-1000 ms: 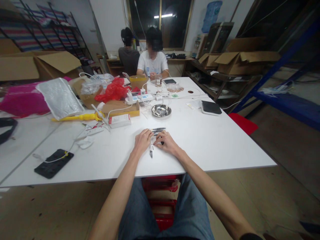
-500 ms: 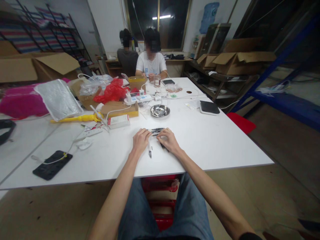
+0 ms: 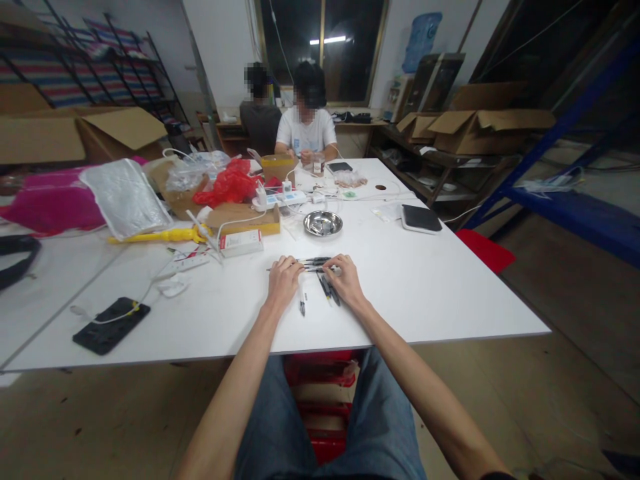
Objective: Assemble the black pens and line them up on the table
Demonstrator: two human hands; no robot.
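Several dark, slim pens [image 3: 315, 260] lie side by side across the white table, between and just beyond my hands. My left hand [image 3: 284, 277] is closed, with fingertips pinched on the left end of a thin pen [image 3: 314, 270]; a dark tip pokes out left of the fingers. At the same pen's other end my right hand [image 3: 344, 277] is closed too, thumb and fingers pinched together. A clear pen [image 3: 302, 303] with a dark tip rests below my left hand. Beside my right palm lie several black pen parts [image 3: 329, 290], partly covered by the hand.
A shiny metal bowl [image 3: 323, 224] stands beyond the pens. To the left are a small white box [image 3: 241, 243], a power strip [image 3: 283, 198], cables and a black phone-like slab [image 3: 111, 325]. A black-topped device [image 3: 421, 218] lies right. A person [image 3: 306, 130] sits across the table.
My right hand has shifted slightly right, uncovering more of the black pen parts beside it. A dark tip now shows left of my left hand. The whole view has shifted a little.
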